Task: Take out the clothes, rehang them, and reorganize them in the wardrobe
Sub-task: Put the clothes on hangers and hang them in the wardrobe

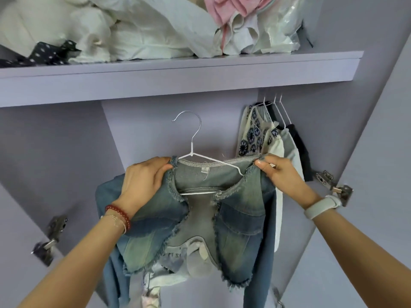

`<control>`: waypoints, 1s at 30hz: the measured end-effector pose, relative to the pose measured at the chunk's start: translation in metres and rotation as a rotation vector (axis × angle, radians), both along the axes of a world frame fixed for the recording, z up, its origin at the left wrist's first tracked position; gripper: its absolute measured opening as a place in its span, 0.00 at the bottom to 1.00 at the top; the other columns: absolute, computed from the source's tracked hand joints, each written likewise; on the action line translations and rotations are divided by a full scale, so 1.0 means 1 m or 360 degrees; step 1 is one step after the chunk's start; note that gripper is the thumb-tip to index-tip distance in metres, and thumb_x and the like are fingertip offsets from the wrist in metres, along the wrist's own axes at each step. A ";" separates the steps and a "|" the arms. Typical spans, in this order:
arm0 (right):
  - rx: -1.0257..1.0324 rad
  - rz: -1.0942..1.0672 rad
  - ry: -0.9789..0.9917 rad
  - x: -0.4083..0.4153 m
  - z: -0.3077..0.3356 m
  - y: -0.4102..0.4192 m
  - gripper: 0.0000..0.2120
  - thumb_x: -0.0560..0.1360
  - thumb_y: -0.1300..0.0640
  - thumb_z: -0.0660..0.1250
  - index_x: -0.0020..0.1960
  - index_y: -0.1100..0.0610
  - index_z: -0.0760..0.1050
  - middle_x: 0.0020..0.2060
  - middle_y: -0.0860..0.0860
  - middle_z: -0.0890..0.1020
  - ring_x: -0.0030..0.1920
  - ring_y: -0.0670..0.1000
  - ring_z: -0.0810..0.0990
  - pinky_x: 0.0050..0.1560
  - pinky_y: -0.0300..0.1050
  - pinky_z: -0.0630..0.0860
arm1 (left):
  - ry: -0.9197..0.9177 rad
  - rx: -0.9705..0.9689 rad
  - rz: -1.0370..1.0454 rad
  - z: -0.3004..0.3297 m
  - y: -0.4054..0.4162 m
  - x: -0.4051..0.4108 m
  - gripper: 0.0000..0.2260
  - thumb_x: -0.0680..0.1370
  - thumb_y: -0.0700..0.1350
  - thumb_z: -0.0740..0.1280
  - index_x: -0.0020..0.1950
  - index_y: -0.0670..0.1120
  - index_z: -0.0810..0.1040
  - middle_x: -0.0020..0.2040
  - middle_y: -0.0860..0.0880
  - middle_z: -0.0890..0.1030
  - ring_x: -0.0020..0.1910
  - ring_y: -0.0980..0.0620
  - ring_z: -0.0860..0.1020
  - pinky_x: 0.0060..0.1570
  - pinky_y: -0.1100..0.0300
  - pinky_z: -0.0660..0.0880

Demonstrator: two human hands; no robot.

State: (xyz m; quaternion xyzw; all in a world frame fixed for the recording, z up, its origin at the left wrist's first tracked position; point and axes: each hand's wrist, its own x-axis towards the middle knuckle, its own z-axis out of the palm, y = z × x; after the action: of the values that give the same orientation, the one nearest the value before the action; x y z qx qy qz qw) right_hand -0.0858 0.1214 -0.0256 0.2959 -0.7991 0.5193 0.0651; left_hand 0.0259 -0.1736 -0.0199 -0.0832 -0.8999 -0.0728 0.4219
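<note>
Left hand (142, 181): fingers curled over the frayed left shoulder of the denim jacket (235, 223), gripping it.
Right hand (278, 172): thumb and fingers pinching the right shoulder edge.
Jacket: held up in front of the wardrobe's open middle bay, draped on a white wire hanger (195, 152), hook free below the shelf (178, 74).
Room: bare back panel behind the hook; hung clothes (266, 138) crowd the right corner.
</note>
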 end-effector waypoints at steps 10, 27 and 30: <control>-0.0084 -0.0217 -0.0119 -0.006 -0.058 -0.027 0.23 0.78 0.60 0.60 0.71 0.59 0.60 0.63 0.52 0.71 0.66 0.49 0.67 0.59 0.31 0.62 | -0.0019 0.0883 0.0114 -0.009 -0.042 0.010 0.13 0.76 0.48 0.58 0.32 0.49 0.71 0.26 0.39 0.67 0.27 0.53 0.62 0.32 0.59 0.62; -0.0051 -0.0216 -0.0387 -0.043 -0.061 -0.060 0.08 0.77 0.63 0.61 0.56 0.60 0.67 0.42 0.51 0.73 0.45 0.49 0.72 0.51 0.41 0.68 | -0.0131 0.1069 0.0297 -0.033 -0.062 0.013 0.08 0.78 0.41 0.63 0.47 0.40 0.81 0.36 0.48 0.77 0.35 0.59 0.73 0.40 0.61 0.66; 0.0044 -0.0274 -0.0269 -0.048 -0.065 -0.069 0.06 0.77 0.63 0.60 0.44 0.66 0.71 0.36 0.60 0.74 0.40 0.56 0.72 0.47 0.50 0.70 | -0.0132 0.1100 0.0276 -0.035 -0.063 0.017 0.08 0.78 0.40 0.63 0.49 0.41 0.82 0.40 0.49 0.80 0.34 0.65 0.73 0.43 0.60 0.67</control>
State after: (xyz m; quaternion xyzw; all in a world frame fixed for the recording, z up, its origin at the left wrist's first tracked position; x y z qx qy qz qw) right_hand -0.1333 0.0529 -0.0908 0.1823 -0.8312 0.5239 0.0380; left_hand 0.0425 -0.2365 -0.0547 0.1439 -0.8422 -0.3400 0.3930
